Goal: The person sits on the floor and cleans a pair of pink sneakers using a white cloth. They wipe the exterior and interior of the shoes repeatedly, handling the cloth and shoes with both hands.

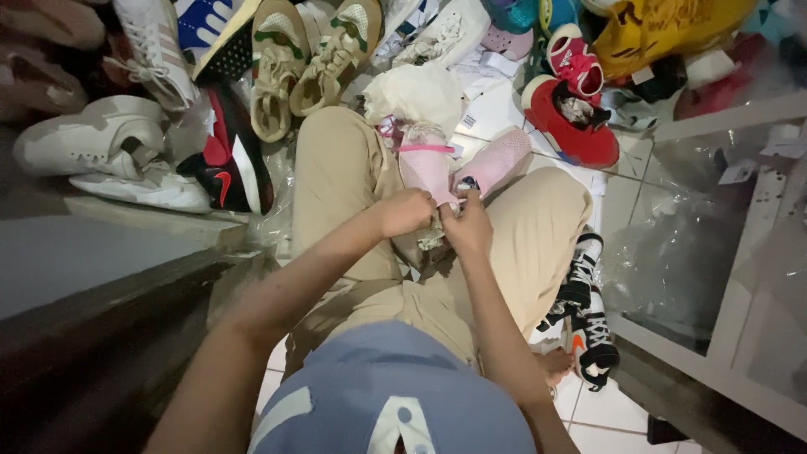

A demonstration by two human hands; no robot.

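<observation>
Floor: shoes (277, 59) lying scattered around.
Left hand (402, 212): gripping pink shoe (427, 164).
Right hand (467, 229): pinching that shoe's edge over lap (521, 227).

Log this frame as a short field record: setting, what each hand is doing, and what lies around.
setting: person seated on a tiled floor, legs crossed
left hand: gripping the pink shoe on the lap
right hand: at the same shoe's lower end
second pink shoe: lying beside it
around: white sneakers, tan pair, red shoe, black-and-white shoes, yellow bag
</observation>
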